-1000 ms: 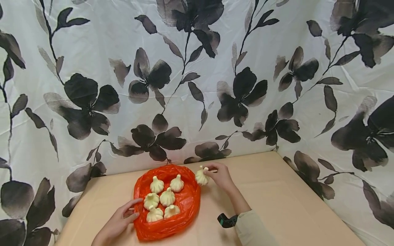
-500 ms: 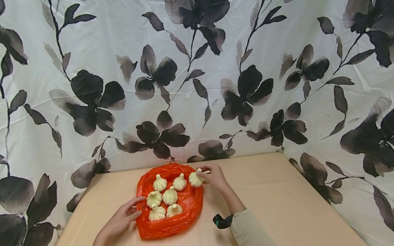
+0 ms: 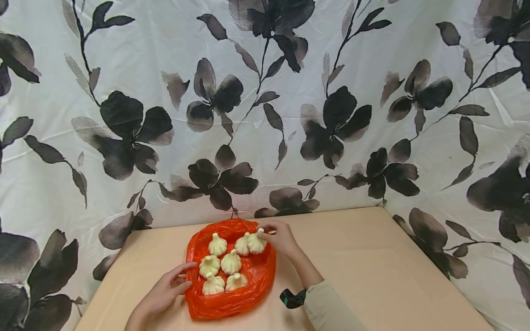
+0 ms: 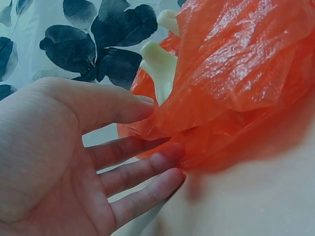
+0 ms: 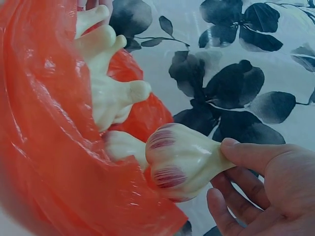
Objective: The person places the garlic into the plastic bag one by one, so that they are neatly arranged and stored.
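A red plastic bag [image 3: 265,285] lies spread wide, with several pale garlic bulbs [image 3: 231,262] standing inside it. At its far right rim, my right hand [image 3: 283,239] pinches one garlic bulb [image 3: 256,242] by the stem. The right wrist view shows this held bulb [image 5: 179,157] with purple streaks at its base, overlapping another bulb in the bag. My left hand [image 3: 163,292] holds the bag's left rim between thumb and fingers. In the left wrist view the thumb [image 4: 123,105] lies along the red film, and the index fingertip is partly hidden there.
A beige tabletop [image 3: 352,257] carries the bag. Behind and to the right hangs a white curtain [image 3: 256,138] with dark flower prints. A black device [image 3: 292,299] sits at the right wrist, beside a pale sleeve [image 3: 329,305].
My right hand has moved left with its garlic bulb, from outside the bag's right rim to over its inside. The left hand stays at the left rim. The head view has shifted slightly.
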The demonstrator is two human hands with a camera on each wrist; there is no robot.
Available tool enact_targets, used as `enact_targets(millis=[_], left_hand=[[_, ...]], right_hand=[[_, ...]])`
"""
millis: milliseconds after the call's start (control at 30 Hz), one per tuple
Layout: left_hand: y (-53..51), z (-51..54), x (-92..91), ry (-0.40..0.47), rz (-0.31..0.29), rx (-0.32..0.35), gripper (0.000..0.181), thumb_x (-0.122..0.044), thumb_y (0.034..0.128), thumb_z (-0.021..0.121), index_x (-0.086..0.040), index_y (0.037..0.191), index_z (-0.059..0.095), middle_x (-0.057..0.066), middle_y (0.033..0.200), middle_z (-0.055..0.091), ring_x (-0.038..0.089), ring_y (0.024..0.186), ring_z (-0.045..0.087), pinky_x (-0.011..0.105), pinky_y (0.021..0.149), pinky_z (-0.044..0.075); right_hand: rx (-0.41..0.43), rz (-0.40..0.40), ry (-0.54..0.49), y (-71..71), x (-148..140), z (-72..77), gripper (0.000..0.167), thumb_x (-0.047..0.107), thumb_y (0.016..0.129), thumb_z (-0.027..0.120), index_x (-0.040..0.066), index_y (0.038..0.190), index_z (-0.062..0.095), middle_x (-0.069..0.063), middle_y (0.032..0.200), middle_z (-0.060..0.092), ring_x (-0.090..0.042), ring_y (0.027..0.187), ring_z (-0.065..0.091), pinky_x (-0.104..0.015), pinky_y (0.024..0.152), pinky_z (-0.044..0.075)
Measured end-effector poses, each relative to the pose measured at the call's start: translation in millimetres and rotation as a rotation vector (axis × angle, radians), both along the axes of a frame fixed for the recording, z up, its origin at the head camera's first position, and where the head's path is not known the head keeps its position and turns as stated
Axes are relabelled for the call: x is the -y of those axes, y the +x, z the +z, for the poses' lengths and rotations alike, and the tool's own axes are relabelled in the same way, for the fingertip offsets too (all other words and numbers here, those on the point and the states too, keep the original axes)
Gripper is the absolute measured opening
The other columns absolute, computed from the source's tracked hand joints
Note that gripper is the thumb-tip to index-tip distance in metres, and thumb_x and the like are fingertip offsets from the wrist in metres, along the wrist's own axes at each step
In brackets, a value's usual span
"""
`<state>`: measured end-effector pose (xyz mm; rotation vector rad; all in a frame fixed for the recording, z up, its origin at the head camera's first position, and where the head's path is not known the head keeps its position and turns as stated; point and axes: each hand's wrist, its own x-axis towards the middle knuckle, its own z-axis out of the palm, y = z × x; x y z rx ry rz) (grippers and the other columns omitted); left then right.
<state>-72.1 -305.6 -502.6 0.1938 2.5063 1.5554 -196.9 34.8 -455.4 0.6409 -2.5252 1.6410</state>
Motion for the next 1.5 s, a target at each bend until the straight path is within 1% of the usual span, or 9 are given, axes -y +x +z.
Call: enact_targets(millis=[167,300,367,600,700,933,1100,1300,1500], left_hand=[[1.1,0.4,0.8,-0.002,-0.006,0.0,0.054,-0.019,0.0941,0.06,-0.005,0.143,0.042,0.026,0.137,0.048,0.03,0.113,0.057,0.021,0.084,0.049],[2.2,0.1,2.0,-0.018,0.004,0.025,0.054,-0.021,0.0943,0.06,-0.006,0.143,0.042,0.025,0.139,0.047,0.033,0.115,0.056,0.032,0.089,0.052],[2.6,0.2,2.8,-0.024,0.008,0.031,0.055,-0.022,0.0946,0.06,-0.007,0.144,0.042,0.024,0.14,0.047,0.034,0.117,0.055,0.034,0.09,0.052],[2.5,-0.1,5.4,0.01,-0.022,0.002,0.055,-0.019,0.0952,0.059,-0.004,0.144,0.04,0.026,0.138,0.047,0.024,0.11,0.059,0.02,0.083,0.049],[2.2,-0.3,5.9,0.019,-0.026,0.001,0.055,-0.018,0.0952,0.059,-0.003,0.144,0.039,0.027,0.138,0.046,0.023,0.109,0.059,0.018,0.082,0.048],[3.2,0.5,4.6,-0.005,-0.003,0.038,0.055,-0.02,0.0945,0.06,-0.005,0.144,0.04,0.026,0.143,0.042,0.03,0.112,0.057,0.024,0.084,0.051],[2.5,1.4,3.9,-0.013,-0.005,0.029,0.055,-0.019,0.0942,0.06,-0.006,0.144,0.041,0.026,0.144,0.042,0.031,0.112,0.057,0.023,0.083,0.051],[2.6,2.8,3.6,-0.008,-0.012,0.026,0.055,-0.018,0.0939,0.06,-0.005,0.144,0.041,0.027,0.144,0.041,0.032,0.112,0.056,0.022,0.084,0.05],[3.0,2.5,4.3,-0.025,-0.01,0.023,0.055,-0.02,0.0944,0.06,-0.004,0.143,0.041,0.028,0.142,0.044,0.035,0.116,0.056,0.023,0.085,0.05]], right_hand=[[-0.001,0.013,0.03,1.6,5,-5.4,0.015,0.012,0.085,0.073,0.008,0.099,0.074,-0.005,0.098,0.072,-0.018,0.09,0.064,-0.032,0.082,0.057],[-0.002,0.031,0.055,3.8,7,-12.5,0.016,0.01,0.084,0.073,0.005,0.099,0.074,-0.006,0.096,0.072,-0.016,0.087,0.063,-0.031,0.081,0.057],[0.001,0.036,0.07,4.5,8,-15.5,0.016,0.01,0.085,0.073,0.006,0.1,0.074,-0.005,0.095,0.072,-0.015,0.087,0.063,-0.03,0.08,0.057],[0.011,0.04,0.11,4.6,10,-20.5,0.016,0.009,0.085,0.072,0.007,0.101,0.074,-0.005,0.097,0.071,-0.018,0.09,0.064,-0.03,0.08,0.057],[0.014,0.048,0.113,3.0,11,-22.8,0.016,0.008,0.085,0.072,0.007,0.101,0.074,-0.005,0.096,0.071,-0.018,0.09,0.063,-0.03,0.08,0.057],[0.008,0.043,0.126,-0.3,17,-27.8,0.016,0.008,0.084,0.073,0.007,0.1,0.074,-0.003,0.094,0.071,-0.015,0.088,0.061,-0.031,0.083,0.055],[-0.012,0.049,0.126,-2.5,21,-29.5,0.015,0.01,0.085,0.072,0.007,0.1,0.074,-0.003,0.094,0.071,-0.017,0.091,0.062,-0.034,0.085,0.055],[-0.003,0.057,0.124,-3.4,25,-29.3,0.016,0.009,0.085,0.072,0.006,0.1,0.073,-0.004,0.097,0.072,-0.02,0.095,0.063,-0.04,0.091,0.053],[0.014,0.051,0.126,-3.8,27,-29.9,0.015,0.009,0.085,0.072,0.007,0.099,0.073,-0.004,0.096,0.071,-0.019,0.095,0.063,-0.04,0.092,0.053]])
